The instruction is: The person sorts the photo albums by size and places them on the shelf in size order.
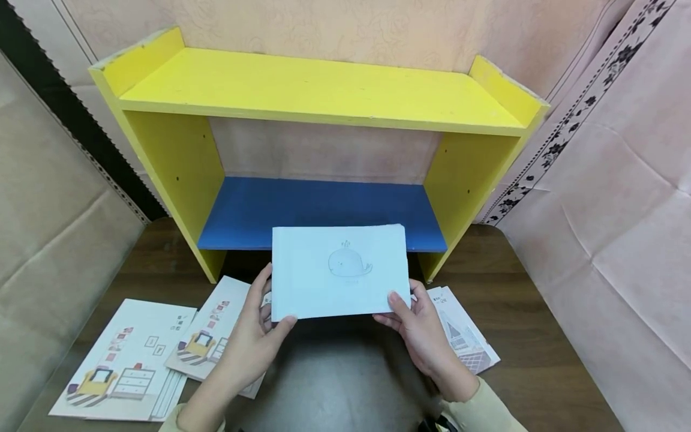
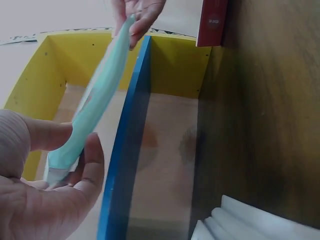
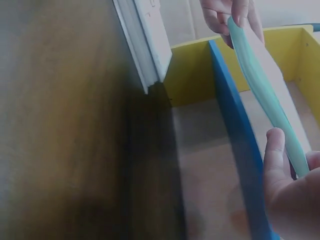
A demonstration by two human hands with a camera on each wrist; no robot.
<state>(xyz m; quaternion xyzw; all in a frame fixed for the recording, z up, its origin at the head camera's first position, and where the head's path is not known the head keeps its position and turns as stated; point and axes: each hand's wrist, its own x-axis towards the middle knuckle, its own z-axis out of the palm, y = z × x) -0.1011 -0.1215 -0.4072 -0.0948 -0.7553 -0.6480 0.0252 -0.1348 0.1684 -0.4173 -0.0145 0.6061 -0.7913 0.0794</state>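
A pale blue notebook (image 1: 340, 294) with a small whale drawing on its cover is held up before the shelf in the head view. My left hand (image 1: 251, 342) grips its lower left corner, thumb on the front and fingers behind. At the lower right corner my right hand (image 1: 421, 333) pinches it the same way. Seen edge-on, the notebook (image 2: 102, 95) looks thick and slightly bent in the left wrist view. The right wrist view shows its mint-coloured edge (image 3: 260, 92) running between both hands.
A yellow shelf unit (image 1: 324, 87) with a blue lower board (image 1: 324, 207) stands at the back of the dark wooden table (image 1: 518, 336). White illustrated books (image 1: 129, 360) lie in stacks at the left, another book (image 1: 464, 333) at the right. A red object (image 2: 212, 22) shows in the left wrist view.
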